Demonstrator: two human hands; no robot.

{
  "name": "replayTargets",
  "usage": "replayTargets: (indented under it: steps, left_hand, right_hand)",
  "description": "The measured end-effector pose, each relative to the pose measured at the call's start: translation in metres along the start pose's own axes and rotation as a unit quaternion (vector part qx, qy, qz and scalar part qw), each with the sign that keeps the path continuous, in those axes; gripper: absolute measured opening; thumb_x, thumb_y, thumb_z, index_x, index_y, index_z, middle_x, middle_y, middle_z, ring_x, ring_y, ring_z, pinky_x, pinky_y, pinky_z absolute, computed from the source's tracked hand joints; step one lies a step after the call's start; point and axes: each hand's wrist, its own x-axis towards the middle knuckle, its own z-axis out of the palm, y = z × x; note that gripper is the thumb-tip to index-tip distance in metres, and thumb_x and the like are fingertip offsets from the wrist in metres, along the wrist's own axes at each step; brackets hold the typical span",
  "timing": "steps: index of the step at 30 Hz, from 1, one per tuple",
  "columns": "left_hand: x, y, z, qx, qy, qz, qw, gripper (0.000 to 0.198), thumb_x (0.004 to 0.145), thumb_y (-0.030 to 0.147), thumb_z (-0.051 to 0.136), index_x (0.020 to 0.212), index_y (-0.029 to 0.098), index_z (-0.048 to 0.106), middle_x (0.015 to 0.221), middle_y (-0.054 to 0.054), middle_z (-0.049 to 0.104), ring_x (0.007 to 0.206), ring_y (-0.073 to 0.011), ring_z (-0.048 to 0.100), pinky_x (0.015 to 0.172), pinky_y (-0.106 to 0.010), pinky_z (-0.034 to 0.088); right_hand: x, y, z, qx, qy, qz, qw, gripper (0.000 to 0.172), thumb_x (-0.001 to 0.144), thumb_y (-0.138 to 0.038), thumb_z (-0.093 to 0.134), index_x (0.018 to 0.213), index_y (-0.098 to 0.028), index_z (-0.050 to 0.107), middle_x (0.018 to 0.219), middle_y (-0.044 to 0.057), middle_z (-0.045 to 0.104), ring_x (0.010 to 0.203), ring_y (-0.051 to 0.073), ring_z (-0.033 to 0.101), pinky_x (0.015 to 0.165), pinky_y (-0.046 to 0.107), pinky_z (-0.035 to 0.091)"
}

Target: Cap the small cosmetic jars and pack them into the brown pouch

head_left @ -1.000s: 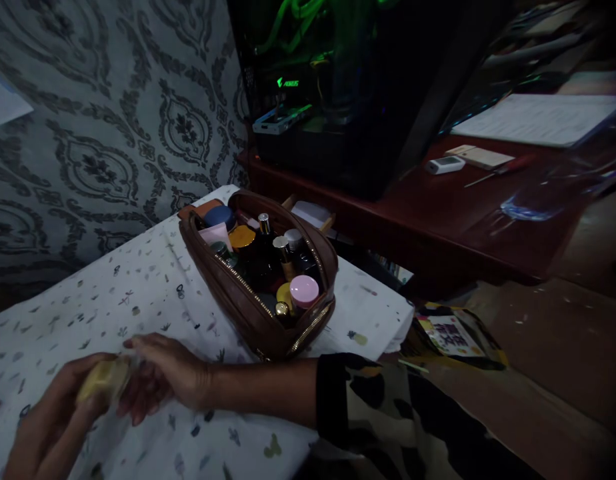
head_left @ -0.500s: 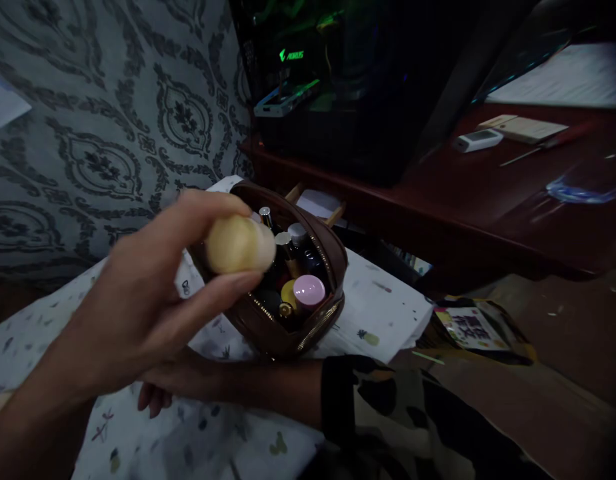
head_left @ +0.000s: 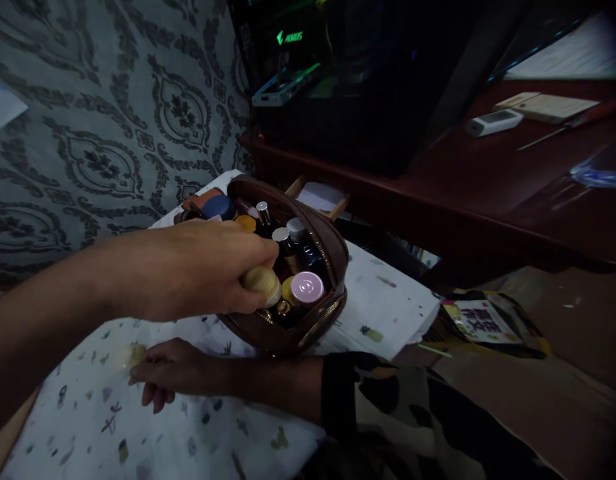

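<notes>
My left hand [head_left: 198, 270] reaches over the open brown zip pouch [head_left: 318, 327], fingers closed on a small pale yellow jar [head_left: 262, 283] that it holds low among the pouch's contents. The pouch is packed with several upright bottles and jars, among them a pink-lidded jar [head_left: 308, 288] right beside the yellow one and a blue lid [head_left: 219, 205] at the far end. My right hand [head_left: 163, 373], coming from a camouflage-patterned sleeve [head_left: 388, 407], lies flat on the printed white cloth [head_left: 383, 307]. Its fingertips are next to a small pale yellowish thing [head_left: 131, 354] that I cannot make out.
A dark red desk [head_left: 438, 200] stands behind with a black computer case [head_left: 348, 87], a white remote [head_left: 493, 123], papers and a pen. A colourful packet [head_left: 483, 320] lies on the floor at the right. Patterned wallpaper [head_left: 113, 120] fills the left.
My left hand lifted the yellow jar off the cloth, carried it up and right, and lowered it into the pouch. My right hand let go of it and stayed on the cloth.
</notes>
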Motion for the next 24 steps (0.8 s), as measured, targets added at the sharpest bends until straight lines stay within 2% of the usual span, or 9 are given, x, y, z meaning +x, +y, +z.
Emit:
replayTargets:
  steps: [6,10,14,17,22,24]
  left_hand:
    - [0.017,0.014,-0.012,0.085,-0.104,-0.064,0.989,0.019,0.078,0.037,0.060,0.066,0.022,0.062,0.057,0.000,0.058,0.050,-0.0161,0.051,0.059,-0.031,0.038]
    - [0.023,0.024,-0.014,0.131,-0.130,-0.071,0.980,0.024,0.082,0.038,0.056,0.069,0.020,0.065,0.066,-0.003,0.064,0.059,-0.0181,0.056,0.065,-0.031,0.043]
    - [0.026,0.025,-0.011,0.160,-0.153,-0.072,0.973,0.024,0.083,0.037,0.053,0.074,0.019,0.066,0.070,-0.004,0.065,0.062,-0.0181,0.057,0.064,-0.029,0.043]
    - [0.026,0.022,-0.007,0.150,-0.149,-0.061,0.975,0.025,0.083,0.038,0.053,0.073,0.019,0.065,0.068,-0.003,0.064,0.060,-0.0165,0.056,0.059,-0.027,0.040]
    - [0.023,0.017,0.000,0.129,-0.090,-0.047,0.986,0.022,0.080,0.034,0.057,0.063,0.020,0.060,0.061,-0.003,0.060,0.055,-0.0192,0.053,0.056,-0.031,0.038]
    - [0.021,0.013,0.002,0.122,-0.083,-0.040,0.988,0.023,0.080,0.033,0.057,0.061,0.021,0.057,0.061,-0.003,0.059,0.055,-0.0196,0.053,0.055,-0.031,0.036]
  right_hand:
    - [-0.001,-0.009,0.002,0.010,0.013,0.058,0.998,0.032,0.086,-0.023,0.077,0.063,-0.017,0.055,0.049,-0.008,0.057,0.041,0.008,0.052,0.046,0.019,0.037]
    - [-0.002,-0.008,0.001,0.012,0.007,0.048,0.999,0.031,0.086,-0.027,0.078,0.065,-0.017,0.057,0.050,-0.008,0.058,0.042,0.008,0.053,0.047,0.019,0.037]
    - [-0.005,-0.008,0.002,0.003,0.010,0.042,0.999,0.032,0.092,-0.026,0.072,0.066,-0.016,0.055,0.051,-0.007,0.057,0.042,0.007,0.052,0.048,0.019,0.037]
    - [-0.007,-0.010,0.003,-0.012,0.011,0.034,0.999,0.033,0.096,-0.026,0.067,0.067,-0.015,0.055,0.053,-0.007,0.055,0.043,0.006,0.051,0.049,0.018,0.036]
    - [-0.009,-0.012,0.004,-0.020,0.010,0.037,0.999,0.034,0.097,-0.027,0.066,0.067,-0.015,0.053,0.054,-0.007,0.055,0.044,0.005,0.050,0.049,0.017,0.036]
    - [-0.008,-0.009,0.003,-0.023,0.006,0.032,0.999,0.033,0.096,-0.025,0.066,0.067,-0.015,0.053,0.055,-0.007,0.055,0.044,0.005,0.050,0.048,0.017,0.036]
